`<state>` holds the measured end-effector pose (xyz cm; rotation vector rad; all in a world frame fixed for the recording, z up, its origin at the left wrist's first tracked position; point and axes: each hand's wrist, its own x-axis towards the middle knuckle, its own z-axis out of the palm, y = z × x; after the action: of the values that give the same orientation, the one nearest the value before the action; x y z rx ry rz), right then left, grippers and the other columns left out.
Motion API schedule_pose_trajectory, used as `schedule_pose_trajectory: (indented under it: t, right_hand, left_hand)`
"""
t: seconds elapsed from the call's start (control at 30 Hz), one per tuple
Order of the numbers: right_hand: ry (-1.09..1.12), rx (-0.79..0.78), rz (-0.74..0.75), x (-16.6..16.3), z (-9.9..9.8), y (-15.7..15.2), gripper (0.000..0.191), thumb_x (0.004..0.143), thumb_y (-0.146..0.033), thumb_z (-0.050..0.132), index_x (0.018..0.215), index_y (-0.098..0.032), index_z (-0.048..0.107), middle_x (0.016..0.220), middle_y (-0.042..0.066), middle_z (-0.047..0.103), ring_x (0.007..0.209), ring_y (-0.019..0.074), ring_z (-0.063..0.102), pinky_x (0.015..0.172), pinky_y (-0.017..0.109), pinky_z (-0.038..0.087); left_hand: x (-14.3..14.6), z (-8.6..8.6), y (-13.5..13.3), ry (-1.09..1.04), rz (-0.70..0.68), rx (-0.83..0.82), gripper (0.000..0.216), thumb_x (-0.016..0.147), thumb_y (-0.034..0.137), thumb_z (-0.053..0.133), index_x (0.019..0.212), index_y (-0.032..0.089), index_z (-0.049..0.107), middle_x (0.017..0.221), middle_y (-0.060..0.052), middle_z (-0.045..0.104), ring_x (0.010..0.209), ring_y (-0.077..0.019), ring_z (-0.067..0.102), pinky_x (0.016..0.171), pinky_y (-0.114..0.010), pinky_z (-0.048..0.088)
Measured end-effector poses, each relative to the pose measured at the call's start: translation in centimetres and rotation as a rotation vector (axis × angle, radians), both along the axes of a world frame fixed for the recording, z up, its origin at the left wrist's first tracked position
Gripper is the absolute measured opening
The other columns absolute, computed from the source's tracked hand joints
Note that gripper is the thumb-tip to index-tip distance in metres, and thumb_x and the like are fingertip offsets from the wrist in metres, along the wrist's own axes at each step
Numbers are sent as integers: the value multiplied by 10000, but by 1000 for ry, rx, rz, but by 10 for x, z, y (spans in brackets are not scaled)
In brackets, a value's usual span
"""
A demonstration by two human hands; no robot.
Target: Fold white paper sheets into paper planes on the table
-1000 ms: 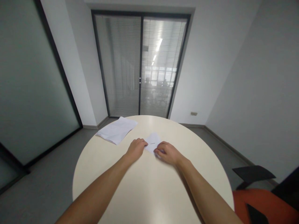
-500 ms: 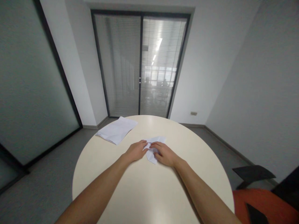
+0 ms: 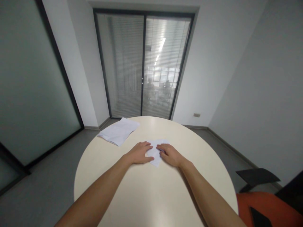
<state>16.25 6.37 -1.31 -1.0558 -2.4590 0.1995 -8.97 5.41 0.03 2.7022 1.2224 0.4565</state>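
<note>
A small piece of folded white paper (image 3: 155, 155) lies on the round table, between my two hands. My left hand (image 3: 140, 153) rests at its left side, fingers stretched forward and thumb spread away along the near part. On the other side, my right hand (image 3: 170, 154) has its fingers curled, with a fold of the paper between the index finger and thumb. The fingers cover part of the paper's right side. The paper narrows to a point at its near end.
A stack of white paper sheets (image 3: 119, 130) lies at the table's far left edge. The cream round table (image 3: 142, 195) fills the foreground. An orange chair (image 3: 267, 205) with black armrests stands at the right. Glass doors with blinds (image 3: 142, 63) are beyond.
My hands have moved apart, showing more of the folded paper. My left thumb has spread away from the fingers, and the paper's raised fold now lies flatter.
</note>
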Motion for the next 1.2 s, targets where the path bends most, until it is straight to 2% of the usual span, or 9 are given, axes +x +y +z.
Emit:
schedule_pose_trajectory:
  t: [0.13,0.3,0.4,0.47,0.53,0.67,0.8,0.9,1.2]
  right_hand:
    - [-11,14,13,-1,10,-4,406,836,-211,572,1223,-183,689,1230,110,704,1207,287,592,1083,465,412]
    - [-28,-5,35,-1,17,-10,407,811,-285,642,1205,-204,704,1210,96,709,1211,299,584,1082,451,414]
    - [-35,-39,30,-1,20,-12,436,803,-309,667,1220,-186,701,1235,122,685,1211,303,580,1064,432,431]
    - [-28,-62,16,-2,22,-14,446,798,-310,679,1224,-181,699,1238,136,674,1184,300,592,1045,422,443]
    - [-13,-83,8,-2,22,-15,445,793,-304,685,1222,-186,698,1193,132,686,1107,284,623,999,404,470]
    - [19,-115,-15,-3,22,-16,440,802,-300,684,1229,-193,688,1093,103,707,949,241,656,893,358,506]
    - [50,-118,1,-3,22,-16,396,833,-287,652,1218,-201,690,1155,100,705,1001,245,656,909,361,506]
    - [76,-127,18,-3,21,-15,348,865,-293,621,1192,-202,702,1169,94,712,1058,251,649,951,373,495]
    - [101,-154,-1,-3,19,-13,308,908,-332,591,1154,-197,718,1137,93,728,1014,240,666,917,360,502]
  left_hand:
    - [-1,-3,3,9,25,14,553,878,437,594,1372,189,565,1503,-123,481,1422,-317,379,1174,-473,295]
    - [-4,-1,9,-32,47,83,437,858,200,554,1289,215,626,1414,-79,575,1309,-254,495,1123,-404,375]
    - [-5,2,10,-55,69,82,414,862,135,515,1244,212,654,1290,-61,664,1184,-234,589,1053,-376,430]
    - [-4,4,8,-56,76,67,364,899,186,511,1227,203,665,1241,-67,691,1129,-240,626,1021,-378,447]
    - [-3,6,5,-49,65,62,342,930,306,530,1227,205,666,1227,-77,697,1112,-255,638,1005,-388,454]
    - [-2,8,0,-24,-27,69,440,901,512,583,1227,228,662,1262,-82,675,1166,-276,611,1026,-396,438]
    - [-2,7,0,-30,-48,58,436,909,524,574,1220,233,665,1296,-80,657,1206,-272,588,1044,-389,428]
    - [-2,6,1,-45,-28,38,414,963,514,489,1210,234,669,1255,-76,678,1170,-261,608,1020,-376,441]
    - [-1,9,0,-29,-1,42,393,995,472,435,1190,238,684,1197,-80,698,1093,-262,638,950,-360,464]
